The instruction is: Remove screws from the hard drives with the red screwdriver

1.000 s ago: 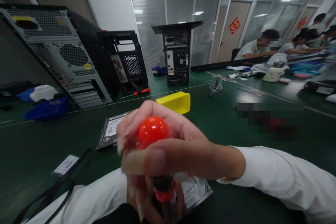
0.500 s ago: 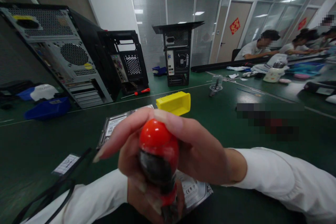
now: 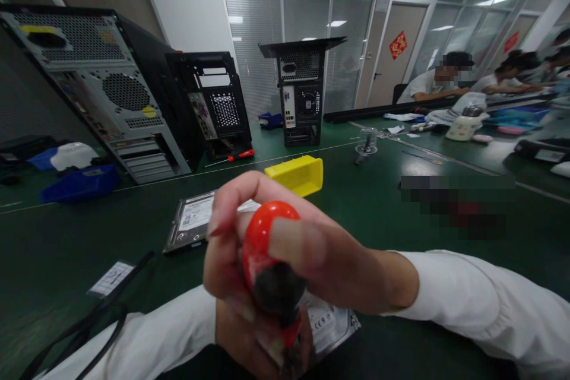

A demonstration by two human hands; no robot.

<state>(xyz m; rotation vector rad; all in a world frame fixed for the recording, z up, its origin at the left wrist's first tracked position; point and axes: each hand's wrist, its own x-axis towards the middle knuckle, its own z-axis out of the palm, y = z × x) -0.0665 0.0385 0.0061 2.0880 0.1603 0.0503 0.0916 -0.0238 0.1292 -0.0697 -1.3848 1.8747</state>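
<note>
"OK, what's the right hand (image 3: 307, 249) got?"

"It's got the red and black screwdriver (image 3: 269, 231), w/ fingers curled tight round the fat handle. The thumb goes over the red top, and the handle's round end points up at us."

"And the left hand (image 3: 238, 329)?"

"It's low down, under the right hand. Its fingers are on both sides of the thin part, but idk if they squeeze it, b/c lots of it is hidden."

"Where's the hard drive (image 3: 332, 323)?"

"Flat on the green table (image 3: 378, 214), right by the left hand and partly under it. Can't see the screwdriver's tip, so can't say if it touches."

"What else is close, pls?"

"Another drive (image 3: 193, 219) w/ a white label, just past the hands, and a yellow bin (image 3: 296, 175) on its side near it. Btw, a black cord (image 3: 95, 320) and a small white card (image 3: 111, 279) are on the left."

"And at the back?"

"A big PC case (image 3: 102, 89), then an open black case (image 3: 218, 101) w/ a little red screwdriver (image 3: 240, 156) in front. Then a third case (image 3: 300, 95), standing up, w/ a flat lid on top. A blue tray (image 3: 80, 183) is by the big one. Some ppl (image 3: 436, 80) in white sit far off on the right, arms on a table."
</note>
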